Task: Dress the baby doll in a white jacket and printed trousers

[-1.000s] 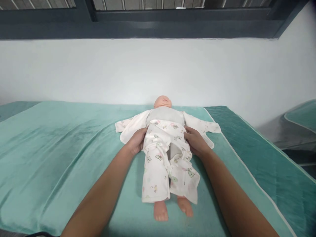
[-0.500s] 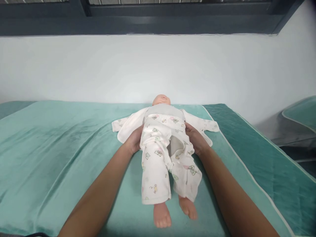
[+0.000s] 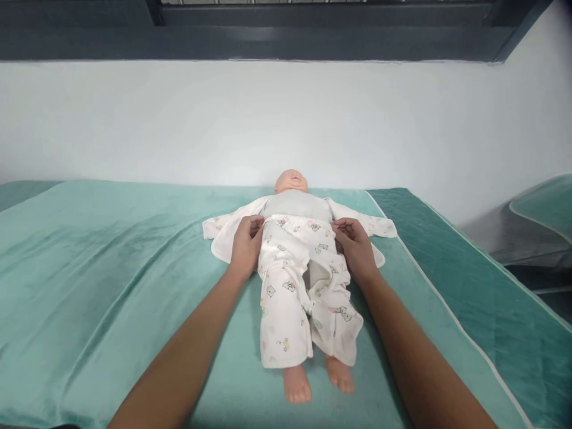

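The left hand (image 3: 249,244) and the right hand (image 3: 355,245), both narrow, pinch opposite sides of the waistband (image 3: 298,223) of the printed trousers (image 3: 286,298), worn by the doll (image 3: 291,180) lying on the green sheet (image 3: 147,286); this seems waist adjusting, probably calling for an even pull.

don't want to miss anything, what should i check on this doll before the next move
1. Doll on its back on the green sheet: ok
2. Left hand and right hand at opposite sides of the waistband: ok
3. Fingertips gripping the waistband firmly: cannot tell, partly hidden
4. A foot showing below each trouser leg: ok, both out
5. White top closed: not ok, sides spread open
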{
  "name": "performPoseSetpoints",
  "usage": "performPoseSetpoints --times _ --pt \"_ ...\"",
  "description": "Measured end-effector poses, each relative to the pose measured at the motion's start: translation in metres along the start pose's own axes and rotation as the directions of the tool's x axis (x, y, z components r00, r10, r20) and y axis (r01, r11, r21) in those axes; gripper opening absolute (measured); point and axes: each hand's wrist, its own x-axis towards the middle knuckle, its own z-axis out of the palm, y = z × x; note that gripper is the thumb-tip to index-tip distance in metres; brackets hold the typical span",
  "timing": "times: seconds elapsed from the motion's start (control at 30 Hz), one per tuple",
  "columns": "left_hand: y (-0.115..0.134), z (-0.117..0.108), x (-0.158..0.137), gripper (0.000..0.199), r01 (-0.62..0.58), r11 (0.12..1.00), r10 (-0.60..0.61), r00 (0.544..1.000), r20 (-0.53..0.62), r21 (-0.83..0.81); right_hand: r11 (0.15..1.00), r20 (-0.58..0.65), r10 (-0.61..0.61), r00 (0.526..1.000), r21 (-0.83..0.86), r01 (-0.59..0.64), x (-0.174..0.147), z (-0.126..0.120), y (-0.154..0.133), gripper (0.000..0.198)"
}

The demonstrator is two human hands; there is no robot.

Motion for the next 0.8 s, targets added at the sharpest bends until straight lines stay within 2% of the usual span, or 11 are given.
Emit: performPoseSetpoints --times 0.13,0.3,0.37,0.53,0.67,0.8 --pt "-0.001 -0.003 0.003 0.018 -0.214 0.969 0.21 0.977 0.047 0.124 0.999 0.147 0.026 0.989 -0.026 -0.022 -0.002 -0.007 -0.007 0.021" --pt "0.001 -0.004 0.007 0.013 -0.334 0.914 0.323 0.943 0.086 0.232 0.998 0.3 0.038 0.953 -0.053 -0.023 0.002 -0.013 -0.014 0.025" --pt "0.002 -0.004 0.009 0.012 -0.326 0.918 0.311 0.945 0.102 0.223 0.997 0.333 0.007 0.943 -0.078 0.02 0.005 -0.014 -0.014 0.024" --pt "0.004 -0.001 0.012 0.013 -0.225 0.965 0.207 0.968 0.14 0.132 0.959 0.309 -0.215 0.926 -0.114 0.261 0.009 -0.013 -0.011 0.018" --pt "0.005 0.0 0.013 0.014 -0.156 0.976 0.138 0.982 0.126 0.149 0.965 0.292 -0.189 0.938 -0.12 0.232 0.007 -0.011 -0.01 0.018" --pt "0.004 0.0 0.013 0.016 -0.183 0.975 0.165 0.977 0.135 0.127 0.973 0.262 -0.198 0.945 -0.062 0.221 0.005 -0.009 -0.009 0.019"
